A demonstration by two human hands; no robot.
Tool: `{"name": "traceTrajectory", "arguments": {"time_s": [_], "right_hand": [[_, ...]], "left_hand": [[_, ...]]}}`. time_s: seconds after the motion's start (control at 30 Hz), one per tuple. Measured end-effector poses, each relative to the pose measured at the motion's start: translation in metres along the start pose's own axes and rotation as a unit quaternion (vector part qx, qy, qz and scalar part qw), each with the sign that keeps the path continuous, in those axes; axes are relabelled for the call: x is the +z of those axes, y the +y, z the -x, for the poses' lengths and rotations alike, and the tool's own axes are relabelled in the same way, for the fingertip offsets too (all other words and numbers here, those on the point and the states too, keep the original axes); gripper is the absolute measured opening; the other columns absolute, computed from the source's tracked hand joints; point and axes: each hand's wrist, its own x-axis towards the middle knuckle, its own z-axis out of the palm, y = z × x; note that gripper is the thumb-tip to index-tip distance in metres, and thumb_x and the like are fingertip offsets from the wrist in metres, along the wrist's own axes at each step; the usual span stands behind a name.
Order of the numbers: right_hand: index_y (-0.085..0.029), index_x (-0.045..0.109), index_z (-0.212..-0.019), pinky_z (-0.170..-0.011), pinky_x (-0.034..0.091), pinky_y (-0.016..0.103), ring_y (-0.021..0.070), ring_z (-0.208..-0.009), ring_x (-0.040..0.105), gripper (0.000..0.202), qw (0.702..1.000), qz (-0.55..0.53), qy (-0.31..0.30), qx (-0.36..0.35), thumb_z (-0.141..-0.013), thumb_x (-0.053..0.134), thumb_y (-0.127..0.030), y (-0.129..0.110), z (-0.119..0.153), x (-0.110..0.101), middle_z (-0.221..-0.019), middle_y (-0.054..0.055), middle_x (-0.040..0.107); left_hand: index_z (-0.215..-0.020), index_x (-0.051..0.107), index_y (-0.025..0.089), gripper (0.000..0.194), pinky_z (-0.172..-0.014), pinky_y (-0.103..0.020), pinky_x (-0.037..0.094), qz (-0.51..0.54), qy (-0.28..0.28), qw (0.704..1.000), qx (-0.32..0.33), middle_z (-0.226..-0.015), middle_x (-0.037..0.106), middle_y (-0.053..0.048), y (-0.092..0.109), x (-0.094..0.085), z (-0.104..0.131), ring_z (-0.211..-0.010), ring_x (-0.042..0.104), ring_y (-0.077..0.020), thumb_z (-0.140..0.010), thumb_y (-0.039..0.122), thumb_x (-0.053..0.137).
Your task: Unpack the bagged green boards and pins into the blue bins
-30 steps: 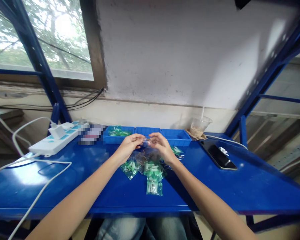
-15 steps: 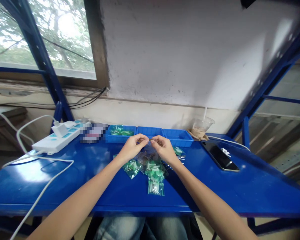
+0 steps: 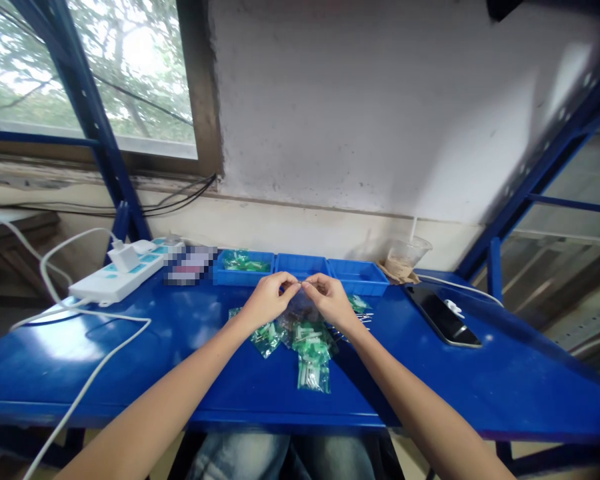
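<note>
My left hand (image 3: 271, 295) and my right hand (image 3: 326, 297) meet fingertip to fingertip above the table, thumbs and forefingers pinched. Between them is a small, thin dark piece (image 3: 301, 283), mostly covered by the fingers; its kind is too small to make out. Below the hands lie several clear-and-green plastic packets (image 3: 314, 375) with white pieces inside. To the right of my right wrist are several thin metal rods (image 3: 365, 319), partly hidden by the forearm.
Three blue bins (image 3: 357, 273) stand in a row behind the hands; the left one holds green packets (image 3: 244, 262). A power strip (image 3: 100, 285) with white cables lies at left. At right are a phone (image 3: 443, 317), white earphones (image 3: 453, 307) and a plastic cup (image 3: 405, 255) with a straw.
The thin piece showed more clearly between the fingertips before; now the fingers have drawn closer together over it. The whole view has shifted slightly. Packets and bins stay in place.
</note>
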Motion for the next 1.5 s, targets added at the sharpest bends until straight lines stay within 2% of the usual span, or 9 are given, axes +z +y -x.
{"name": "traceTrajectory", "arguments": {"time_s": [0.33,0.47,0.6,0.7,0.8,0.9,1.1,1.37,1.5], "right_hand": [[-0.017,0.057,-0.071,-0.052,0.037,0.024,0.0106,-0.053,0.047,0.024,0.999,-0.034,-0.040,0.013,-0.073,0.060,-0.041,-0.004,0.001,0.001,-0.057,-0.002,0.054],[-0.018,0.063,-0.079,-0.061,0.041,0.027,0.0148,-0.067,0.053,0.017,0.989,0.108,0.032,-0.098,-0.080,0.055,-0.033,-0.002,0.002,-0.001,-0.074,0.003,0.060],[-0.022,0.068,-0.087,-0.077,0.043,0.034,0.0189,-0.084,0.052,0.015,0.940,0.229,0.073,-0.243,-0.082,0.055,-0.027,-0.004,0.003,-0.005,-0.085,0.006,0.056],[-0.024,0.068,-0.091,-0.082,0.042,0.037,0.0204,-0.091,0.050,0.016,0.920,0.265,0.080,-0.278,-0.082,0.054,-0.024,-0.006,0.005,-0.006,-0.094,0.007,0.053],[-0.024,0.064,-0.099,-0.089,0.040,0.041,0.0231,-0.101,0.047,0.021,0.925,0.269,0.089,-0.253,-0.079,0.057,-0.024,-0.007,0.006,-0.004,-0.104,0.009,0.049],[-0.020,0.057,-0.106,-0.081,0.043,0.037,0.0219,-0.095,0.051,0.031,0.963,0.191,0.087,-0.168,-0.076,0.059,-0.031,-0.006,0.005,-0.003,-0.100,0.008,0.052],[-0.018,0.057,-0.092,-0.057,0.041,0.026,0.0128,-0.056,0.050,0.034,0.998,-0.052,0.000,0.025,-0.073,0.060,-0.046,0.002,-0.004,0.001,-0.059,-0.003,0.052],[-0.017,0.060,-0.075,-0.055,0.040,0.025,0.0125,-0.057,0.051,0.020,0.993,0.061,0.061,-0.076,-0.079,0.056,-0.036,-0.003,0.001,-0.001,-0.067,0.001,0.060],[-0.019,0.062,-0.081,-0.061,0.043,0.027,0.0137,-0.063,0.053,0.013,0.961,0.172,0.091,-0.196,-0.083,0.051,-0.026,-0.007,0.005,-0.002,-0.071,0.002,0.059]], "left_hand": [[-0.069,0.060,0.020,0.021,-0.065,-0.027,0.035,-0.079,-0.008,0.996,0.049,-0.069,0.060,-0.001,0.004,-0.002,0.002,-0.067,0.053,-0.0164,-0.083,0.021,0.045],[-0.070,0.063,0.019,0.030,-0.064,-0.028,0.037,-0.037,0.023,0.997,-0.067,-0.068,0.063,-0.004,-0.003,-0.002,-0.001,-0.067,0.055,-0.0181,-0.085,0.037,0.045],[-0.066,0.064,0.015,0.055,-0.056,-0.027,0.038,0.149,-0.046,0.957,-0.243,-0.061,0.060,-0.007,-0.004,-0.002,-0.002,-0.059,0.054,-0.0165,-0.082,0.061,0.037],[-0.070,0.062,0.016,0.037,-0.056,-0.023,0.038,0.243,-0.041,0.943,-0.224,-0.068,0.061,-0.004,0.001,-0.002,-0.001,-0.062,0.054,-0.0129,-0.076,0.051,0.055],[-0.077,0.060,0.017,0.021,-0.057,-0.022,0.038,0.215,0.014,0.959,-0.185,-0.072,0.061,-0.002,0.003,-0.003,-0.002,-0.065,0.055,-0.0111,-0.074,0.037,0.063],[-0.082,0.058,0.018,0.017,-0.060,-0.022,0.040,0.177,0.066,0.968,-0.165,-0.073,0.061,-0.002,0.001,-0.005,-0.003,-0.068,0.056,-0.0119,-0.076,0.034,0.060],[-0.088,0.056,0.018,0.015,-0.064,-0.025,0.042,0.130,0.034,0.984,-0.120,-0.079,0.062,-0.002,0.001,-0.002,-0.003,-0.075,0.058,-0.0142,-0.080,0.031,0.054],[-0.088,0.060,0.018,0.022,-0.062,-0.023,0.041,0.150,0.000,0.979,-0.141,-0.082,0.062,-0.003,0.003,-0.002,-0.001,-0.075,0.056,-0.0134,-0.078,0.038,0.060],[-0.090,0.062,0.015,0.038,-0.058,-0.024,0.043,0.328,-0.017,0.909,-0.256,-0.077,0.064,-0.007,0.001,-0.003,-0.004,-0.065,0.056,-0.0123,-0.078,0.050,0.058]]}}
